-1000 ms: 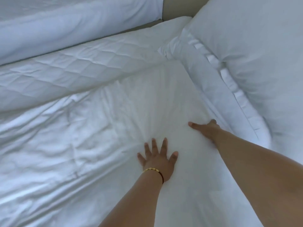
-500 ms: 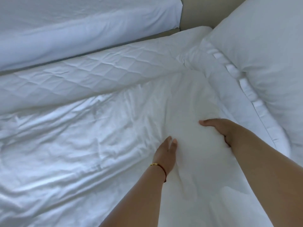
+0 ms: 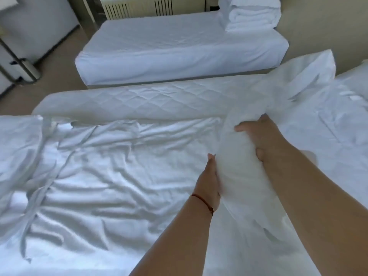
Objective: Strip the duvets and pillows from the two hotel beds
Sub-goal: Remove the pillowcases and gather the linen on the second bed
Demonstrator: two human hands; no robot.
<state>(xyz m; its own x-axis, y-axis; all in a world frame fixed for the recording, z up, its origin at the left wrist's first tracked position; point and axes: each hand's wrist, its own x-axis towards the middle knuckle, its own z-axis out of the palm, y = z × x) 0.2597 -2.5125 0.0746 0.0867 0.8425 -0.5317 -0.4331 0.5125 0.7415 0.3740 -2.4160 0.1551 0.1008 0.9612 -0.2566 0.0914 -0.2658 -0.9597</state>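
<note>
While both grips clamp the white bunched duvet (image 3: pixel 237 156), left hand (image 3: pixel 208 180) lower, right hand (image 3: pixel 262 136) nearer its upper-right-running length.

Both bare forearms reach forward. The left hand (image 3: pixel 209 182) presses flat-palmed, fingers straight. The right hand (image 3: pixel 260 136) curls closed opposite that grip, thumb underneath.

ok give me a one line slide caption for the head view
Both hands, left hand and right hand, gather a bunched white duvet on the near bed; far bed already stripped.
</note>
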